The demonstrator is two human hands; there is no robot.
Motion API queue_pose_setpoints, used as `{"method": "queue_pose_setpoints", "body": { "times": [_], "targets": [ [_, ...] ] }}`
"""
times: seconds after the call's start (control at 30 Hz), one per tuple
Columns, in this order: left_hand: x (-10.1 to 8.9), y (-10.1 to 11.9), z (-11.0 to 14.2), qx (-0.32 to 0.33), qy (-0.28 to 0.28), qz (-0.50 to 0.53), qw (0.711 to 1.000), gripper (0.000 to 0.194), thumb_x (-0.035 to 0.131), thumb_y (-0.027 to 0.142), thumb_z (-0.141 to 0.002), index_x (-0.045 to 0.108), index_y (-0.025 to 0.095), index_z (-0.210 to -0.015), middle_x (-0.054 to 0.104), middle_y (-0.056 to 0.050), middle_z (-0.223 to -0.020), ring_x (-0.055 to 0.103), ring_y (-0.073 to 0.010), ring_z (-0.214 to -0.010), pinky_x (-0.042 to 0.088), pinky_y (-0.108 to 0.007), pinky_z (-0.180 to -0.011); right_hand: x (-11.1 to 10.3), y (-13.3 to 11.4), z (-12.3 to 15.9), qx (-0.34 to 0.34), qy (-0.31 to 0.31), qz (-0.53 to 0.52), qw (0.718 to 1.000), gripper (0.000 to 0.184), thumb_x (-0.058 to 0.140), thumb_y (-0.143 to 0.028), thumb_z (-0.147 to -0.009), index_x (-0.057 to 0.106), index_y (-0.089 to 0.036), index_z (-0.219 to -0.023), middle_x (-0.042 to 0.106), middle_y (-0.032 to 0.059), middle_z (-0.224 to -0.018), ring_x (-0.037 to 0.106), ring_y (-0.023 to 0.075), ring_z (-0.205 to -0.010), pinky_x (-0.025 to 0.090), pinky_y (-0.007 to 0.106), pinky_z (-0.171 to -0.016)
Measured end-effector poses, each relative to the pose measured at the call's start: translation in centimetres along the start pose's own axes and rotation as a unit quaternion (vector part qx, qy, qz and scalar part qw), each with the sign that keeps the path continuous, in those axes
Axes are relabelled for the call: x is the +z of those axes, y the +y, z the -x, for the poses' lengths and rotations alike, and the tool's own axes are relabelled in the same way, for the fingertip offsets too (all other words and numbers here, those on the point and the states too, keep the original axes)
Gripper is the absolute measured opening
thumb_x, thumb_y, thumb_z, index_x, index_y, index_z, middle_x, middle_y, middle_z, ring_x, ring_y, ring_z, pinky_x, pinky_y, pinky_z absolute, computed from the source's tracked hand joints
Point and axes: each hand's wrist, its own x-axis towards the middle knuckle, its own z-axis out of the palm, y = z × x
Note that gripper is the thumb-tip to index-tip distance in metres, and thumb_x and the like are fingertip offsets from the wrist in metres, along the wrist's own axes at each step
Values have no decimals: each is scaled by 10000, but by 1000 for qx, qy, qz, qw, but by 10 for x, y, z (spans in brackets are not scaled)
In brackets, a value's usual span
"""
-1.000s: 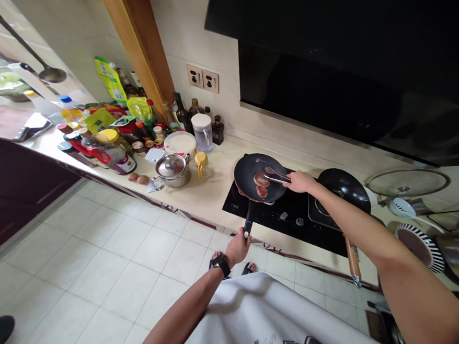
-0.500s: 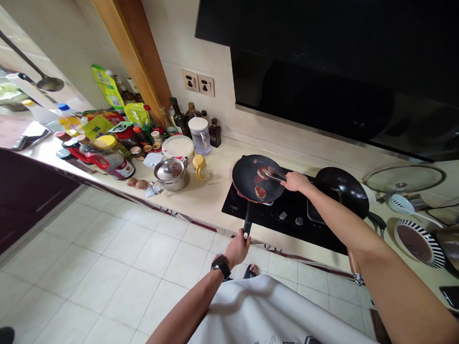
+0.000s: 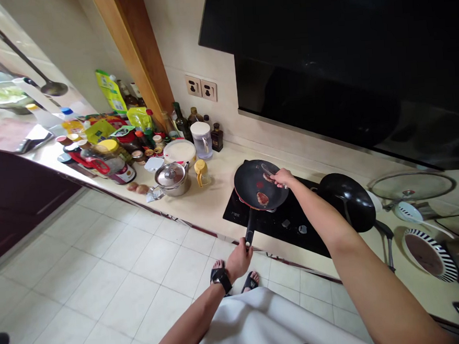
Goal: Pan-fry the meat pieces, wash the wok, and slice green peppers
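- The black frying pan [image 3: 254, 183] sits on the left side of the black glass hob [image 3: 281, 234], its handle [image 3: 250, 225] pointing near, toward me.
- Two pieces of meat lie in it: one toward the near side [image 3: 262, 198], the other at the far right [image 3: 268, 177], under the tips of the metal tongs [image 3: 272, 170].
- Just right of the pan, a black wok [image 3: 347, 201] sits on the hob. My right forearm [image 3: 314, 208] reaches over the gap between them.
- Left of the hob on the counter [image 3: 222, 178] are a steel pot with a glass lid [image 3: 171, 178], a small yellow-capped jug [image 3: 201, 173] and a clear jug with a white lid [image 3: 201, 140].
- Farther left, bottles and packets crowd against the far wall, below a double socket [image 3: 201, 88].
- A black range hood [image 3: 303, 56] hangs above the hob.
- Pale floor tiles [image 3: 124, 305] run below the counter's near edge, and my sandalled feet [image 3: 250, 282] stand on them.
- My left hand [image 3: 239, 260] is closed around the end of the pan's handle.
- My right hand [image 3: 282, 178] is closed on the tongs, held over the pan. I can't tell whether their tips are gripping the far piece of meat.
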Motion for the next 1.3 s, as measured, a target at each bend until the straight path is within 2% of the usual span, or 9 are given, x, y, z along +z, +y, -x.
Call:
{"method": "queue_pose_setpoints", "body": {
  "times": [0.13,0.27,0.43,0.57,0.67,0.73,0.97,1.07,1.3],
  "targets": [
    [-3,4,2,-15,-4,-4,1000,221,399,319,-1039,444,173,-1198,744,-124,-1022,717,-242,-914,445,-305,-716,13,-3,-15,17,5,-29,999,299,754,-411,-868,688,-121,-839,662,19,-563,588,104,-380,498,181,-409],
    [-4,7,2,-18,-8,-2,1000,220,402,309,-1035,439,174,-1205,742,-122,-1040,715,-243,-921,448,-310,-720,19,-7,-12,2,10,-15,1000,320,750,-433,-871,694,-117,-859,676,26,-587,576,89,-371,488,171,-411],
    [-5,8,2,-28,-12,-3,1000,199,395,317,-1038,442,185,-1179,745,-113,-1035,720,-234,-918,450,-302,-719,13,-10,8,-59,46,117,990,369,636,-508,-934,749,-158,-943,736,69,-740,683,141,-521,532,214,-522],
    [-3,6,1,-25,-9,-6,1000,206,408,312,-1036,432,183,-1195,746,-116,-1043,722,-237,-928,449,-301,-717,12,-4,34,-171,118,328,921,274,618,-351,-946,751,-139,-1057,754,170,-980,749,269,-897,560,317,-770],
    [-1,3,1,-15,-5,-6,1000,201,408,316,-1039,432,181,-1187,747,-117,-1025,722,-239,-929,441,-298,-707,10,6,53,-227,111,411,876,316,598,-316,-945,716,-131,-1172,739,193,-1032,724,311,-985,538,362,-833],
    [-1,3,0,-8,-4,-6,1000,197,402,319,-1042,432,182,-1179,747,-114,-1008,722,-239,-913,431,-297,-691,3,12,60,-226,104,410,878,368,579,-378,-960,698,-155,-1227,735,181,-1050,715,300,-996,528,354,-844],
    [-2,2,1,-13,-8,-11,1000,203,413,326,-1038,434,188,-1185,746,-108,-1025,718,-237,-917,416,-292,-679,-22,11,62,-173,58,335,925,383,592,-472,-941,726,-266,-1234,745,92,-1083,698,246,-1009,514,288,-811],
    [-1,0,1,-13,-5,-10,1000,212,412,341,-1040,435,198,-1195,744,-103,-1043,719,-227,-905,421,-288,-683,-11,12,76,-205,31,347,915,390,580,-492,-946,721,-280,-1242,747,84,-1076,702,246,-1000,512,293,-829],
    [1,0,1,-15,-7,-5,1000,217,405,339,-1039,429,191,-1195,747,-98,-1010,718,-224,-877,418,-285,-670,23,17,106,-253,43,467,846,433,456,-310,-1017,563,-101,-1381,726,215,-1066,715,311,-1014,526,382,-864]
  ]
}}
